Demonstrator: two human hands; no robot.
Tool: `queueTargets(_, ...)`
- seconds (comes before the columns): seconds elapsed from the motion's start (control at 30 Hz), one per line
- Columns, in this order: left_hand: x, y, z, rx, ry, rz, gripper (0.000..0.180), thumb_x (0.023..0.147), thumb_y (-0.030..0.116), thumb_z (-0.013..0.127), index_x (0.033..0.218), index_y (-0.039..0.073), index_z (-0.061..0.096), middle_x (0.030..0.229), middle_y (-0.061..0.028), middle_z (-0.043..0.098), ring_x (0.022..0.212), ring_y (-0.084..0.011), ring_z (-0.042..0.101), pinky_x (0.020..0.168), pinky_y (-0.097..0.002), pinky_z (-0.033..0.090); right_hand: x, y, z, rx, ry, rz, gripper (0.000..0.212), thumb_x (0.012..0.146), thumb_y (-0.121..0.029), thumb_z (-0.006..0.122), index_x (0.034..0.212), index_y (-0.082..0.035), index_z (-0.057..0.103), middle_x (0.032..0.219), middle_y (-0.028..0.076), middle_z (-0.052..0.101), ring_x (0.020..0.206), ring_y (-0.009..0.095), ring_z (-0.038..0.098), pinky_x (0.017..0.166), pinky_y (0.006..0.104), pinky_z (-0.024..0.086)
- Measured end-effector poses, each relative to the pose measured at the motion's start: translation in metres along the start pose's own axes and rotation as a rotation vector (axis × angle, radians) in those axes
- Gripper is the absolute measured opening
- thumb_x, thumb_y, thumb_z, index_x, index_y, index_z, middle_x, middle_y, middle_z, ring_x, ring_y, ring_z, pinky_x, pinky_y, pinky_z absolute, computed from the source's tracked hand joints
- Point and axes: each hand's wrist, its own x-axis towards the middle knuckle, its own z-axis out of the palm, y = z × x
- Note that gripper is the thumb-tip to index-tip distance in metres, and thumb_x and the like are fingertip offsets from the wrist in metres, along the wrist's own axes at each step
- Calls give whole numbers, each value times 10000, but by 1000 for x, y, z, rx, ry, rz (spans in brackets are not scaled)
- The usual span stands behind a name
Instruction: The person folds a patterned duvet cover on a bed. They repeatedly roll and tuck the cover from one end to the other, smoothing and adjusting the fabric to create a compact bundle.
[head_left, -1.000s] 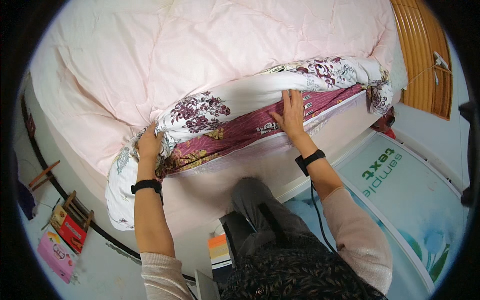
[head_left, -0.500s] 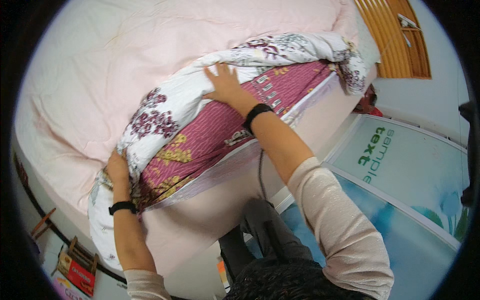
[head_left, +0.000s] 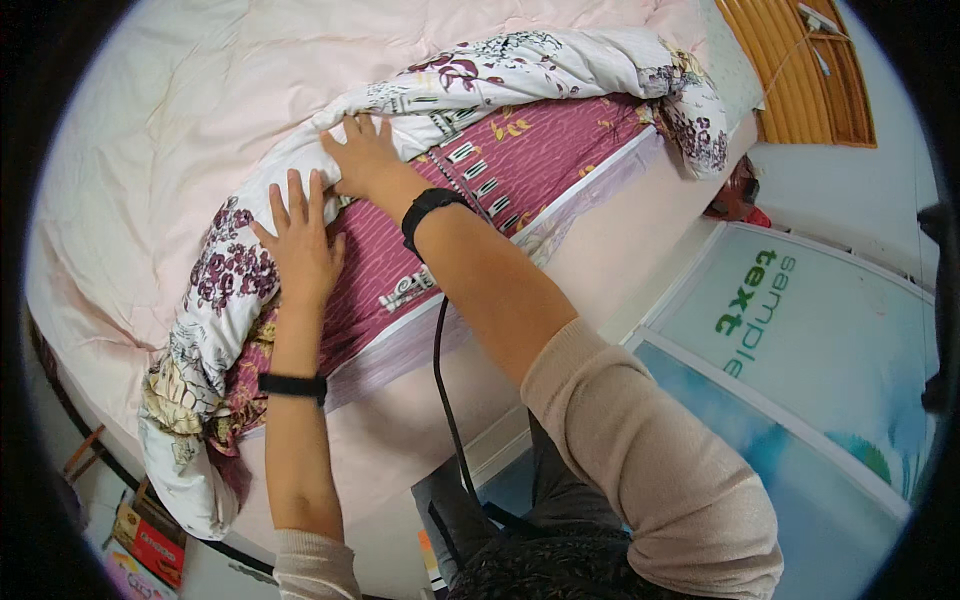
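Across the bed lies a rolled white floral bedcover [head_left: 235, 255] with dark purple flowers, its edge turned back in a long bulging band. My left hand [head_left: 303, 245] rests on the band with fingers spread. Just beyond it to the right, my right hand [head_left: 362, 158] presses on the same roll, fingers also apart. Below the roll shows a magenta patterned cloth [head_left: 540, 150] with yellow leaves. A pale pink sheet or quilt [head_left: 200, 110] spreads over the bed behind the roll. Both wrists wear black bands.
The pale pink bed side [head_left: 620, 235] drops towards me. At right stand frosted and blue panels [head_left: 800, 310] with printed leaves. A slatted wooden piece [head_left: 800, 80] is at the far right. Boxes [head_left: 150, 540] sit on the floor at lower left. A black cord [head_left: 440, 380] hangs before me.
My left hand has left the roll's near-left end and moved up and right onto its middle. My right hand has shifted left along the roll, close to the left one.
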Motion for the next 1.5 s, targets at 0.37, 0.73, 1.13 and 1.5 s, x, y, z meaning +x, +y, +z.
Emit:
queueTargets(0.37, 54, 20, 37, 323, -388, -496, 1124, 604, 509, 781, 1471, 212, 129, 1535, -39, 121, 1408, -280, 118, 967, -717, 242, -142, 224, -49, 227, 675, -217, 463, 693, -97, 638, 1141, -12, 557, 1138, 142, 564, 1102, 330, 506, 961, 449, 386)
queueTargets(0.73, 89, 26, 49, 342, -592, -783, 1124, 588, 548, 756, 1444, 73, 203, 1520, -76, 164, 1395, -315, 150, 967, -669, 305, -153, 556, -145, -376, 133, 391, 827, 734, -182, 686, 1441, -145, 259, 1487, 151, 234, 1363, 345, 224, 1061, 603, 182)
queueTargets(1.13, 77, -4, 61, 293, -671, -728, 953, 705, 459, 689, 1426, 44, 223, 1492, -110, 205, 1373, -347, 186, 947, -648, 363, -93, 613, -129, -165, -375, 492, 827, 755, -183, 697, 1443, -200, 240, 1502, 78, 185, 1381, 336, 160, 1043, 598, 272)
queueTargets(1.5, 71, -9, 63, 331, -775, -542, 780, 767, 355, 656, 1387, 31, 308, 1455, -152, 261, 1334, -389, 243, 952, -592, 397, -85, 615, -141, -115, -612, 542, 878, 777, -199, 668, 1473, -205, 134, 1525, 73, 103, 1381, 351, 135, 1043, 603, 265)
